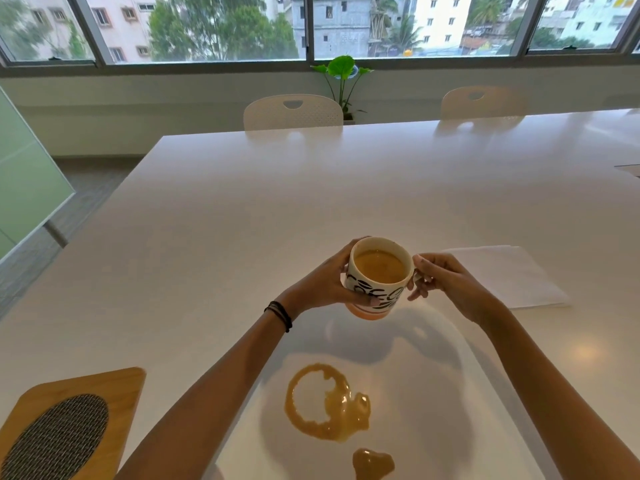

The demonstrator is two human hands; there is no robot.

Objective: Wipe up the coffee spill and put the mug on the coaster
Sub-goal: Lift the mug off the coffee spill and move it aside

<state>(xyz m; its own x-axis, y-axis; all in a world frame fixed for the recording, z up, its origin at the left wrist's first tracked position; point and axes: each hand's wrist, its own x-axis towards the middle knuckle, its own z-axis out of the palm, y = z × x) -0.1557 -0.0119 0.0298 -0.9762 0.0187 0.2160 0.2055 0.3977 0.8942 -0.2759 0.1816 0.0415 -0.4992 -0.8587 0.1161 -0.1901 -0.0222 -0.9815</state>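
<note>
A white mug [377, 277] with black lettering and an orange base, full of coffee, hangs in the air above the white table [242, 188]. My left hand [329, 278] grips its body from the left. My right hand [446, 282] pinches its handle on the right. Below the mug, near the front edge, a ring-shaped coffee spill [325, 403] lies on the table, with a smaller puddle [372, 462] just in front of it. A wooden coaster [74, 424] with a dark woven oval inset lies at the front left. A folded white napkin [512, 275] lies to the right of my right hand.
Two white chairs [292, 112] [483, 102] stand at the table's far side, with a potted plant [343, 81] behind them under the windows. A frosted glass panel [24, 181] stands at the left. A flat object [628, 169] shows at the right edge.
</note>
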